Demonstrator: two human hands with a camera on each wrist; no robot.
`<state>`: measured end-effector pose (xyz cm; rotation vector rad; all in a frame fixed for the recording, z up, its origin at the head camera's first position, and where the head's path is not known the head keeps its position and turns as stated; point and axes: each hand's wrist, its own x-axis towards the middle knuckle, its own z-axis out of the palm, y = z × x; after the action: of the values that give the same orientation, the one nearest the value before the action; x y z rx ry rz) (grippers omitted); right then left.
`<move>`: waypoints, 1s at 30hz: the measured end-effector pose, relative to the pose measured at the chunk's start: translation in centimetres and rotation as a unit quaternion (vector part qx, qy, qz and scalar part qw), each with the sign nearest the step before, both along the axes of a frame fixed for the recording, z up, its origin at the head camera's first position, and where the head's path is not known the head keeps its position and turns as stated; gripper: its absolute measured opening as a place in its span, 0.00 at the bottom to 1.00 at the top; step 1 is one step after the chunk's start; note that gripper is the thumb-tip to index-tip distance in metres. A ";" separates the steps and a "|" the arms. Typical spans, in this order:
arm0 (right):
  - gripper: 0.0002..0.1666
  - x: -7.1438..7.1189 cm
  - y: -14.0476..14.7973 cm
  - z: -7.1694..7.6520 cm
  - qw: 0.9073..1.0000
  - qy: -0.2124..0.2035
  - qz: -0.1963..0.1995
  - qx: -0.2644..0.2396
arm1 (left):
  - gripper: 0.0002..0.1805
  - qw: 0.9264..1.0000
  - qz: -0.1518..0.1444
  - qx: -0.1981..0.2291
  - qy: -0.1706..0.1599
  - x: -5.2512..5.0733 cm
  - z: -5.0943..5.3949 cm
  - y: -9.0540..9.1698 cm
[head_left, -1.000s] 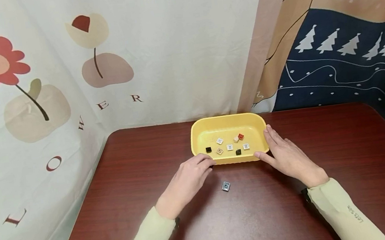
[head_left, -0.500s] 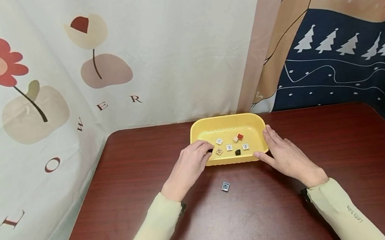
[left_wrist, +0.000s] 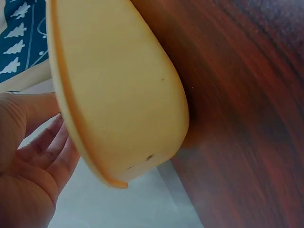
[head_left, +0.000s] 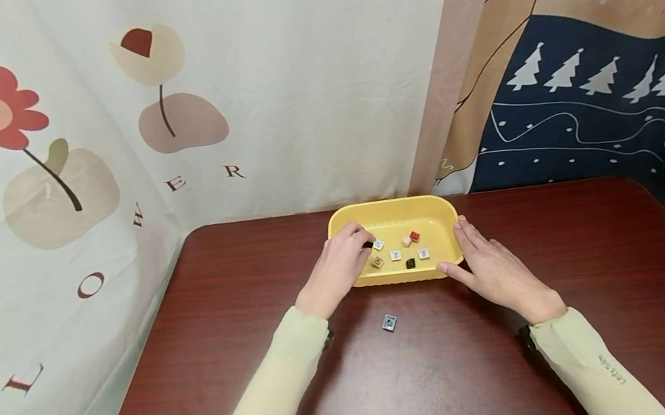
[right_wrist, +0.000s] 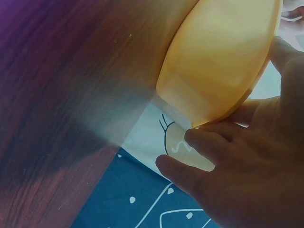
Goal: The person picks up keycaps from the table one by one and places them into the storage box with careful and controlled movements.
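Observation:
A yellow tray (head_left: 402, 275) stands at the far edge of the table with several small square pieces in it. My left hand (head_left: 338, 258) reaches over its left part, and the fingertips pinch a small black square piece (head_left: 367, 245). Beside those fingertips lies a white square piece (head_left: 379, 244), and a tan one (head_left: 378, 262) is just below. My right hand (head_left: 498, 273) rests against the tray's right end, fingers fairly straight along the outside and thumb at the front rim. The left wrist view hides the held piece behind the tray wall.
Further right in the tray are white pieces (head_left: 395, 255), a red one (head_left: 415, 236), a cream one and a black one (head_left: 411, 264). A grey-blue square piece (head_left: 390, 323) lies on the brown table (head_left: 458, 374) in front. Printed curtains (head_left: 304, 98) hang behind.
My left hand has moved from the tray's front rim into it, taken hold of the black square piece and shifted it up and right. The right hand has stayed put.

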<state>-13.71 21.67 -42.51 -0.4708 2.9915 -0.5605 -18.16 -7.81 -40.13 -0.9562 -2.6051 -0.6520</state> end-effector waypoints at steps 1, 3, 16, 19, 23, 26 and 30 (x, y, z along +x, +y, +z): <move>0.60 0.0 0.0 0.0 1.000 0.000 0.001 0.000 | 0.07 1.000 0.007 -0.006 -0.004 -0.2 0.0 0.1; 0.60 0.0 0.0 0.0 1.000 0.000 0.002 -0.001 | 0.06 1.000 0.019 -0.020 -0.009 -0.6 -0.1 0.4; 0.61 0.0 0.0 0.0 1.000 0.001 0.001 0.002 | 0.06 0.988 0.080 -0.107 -0.077 -2.8 -0.3 2.3; 0.60 0.0 0.0 0.0 1.000 0.002 0.001 0.002 | 0.09 0.985 0.088 -0.123 -0.086 -3.0 -0.5 2.6; 0.59 0.1 -0.1 0.0 1.000 0.003 0.001 0.001 | 0.11 0.983 0.092 -0.140 -0.076 -3.3 -0.8 2.7; 0.58 0.0 -0.1 0.0 1.000 0.005 0.001 0.000 | 0.14 0.982 0.099 -0.142 -0.073 -3.5 -1.0 2.8; 0.58 0.0 0.0 0.0 1.000 0.007 0.001 0.002 | 0.18 0.980 0.111 -0.141 -0.087 -3.8 -1.2 2.8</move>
<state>-13.75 21.68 -42.46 -0.4783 3.0043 -0.5540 -21.98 -5.03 -41.31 -0.6906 -2.9608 -0.3284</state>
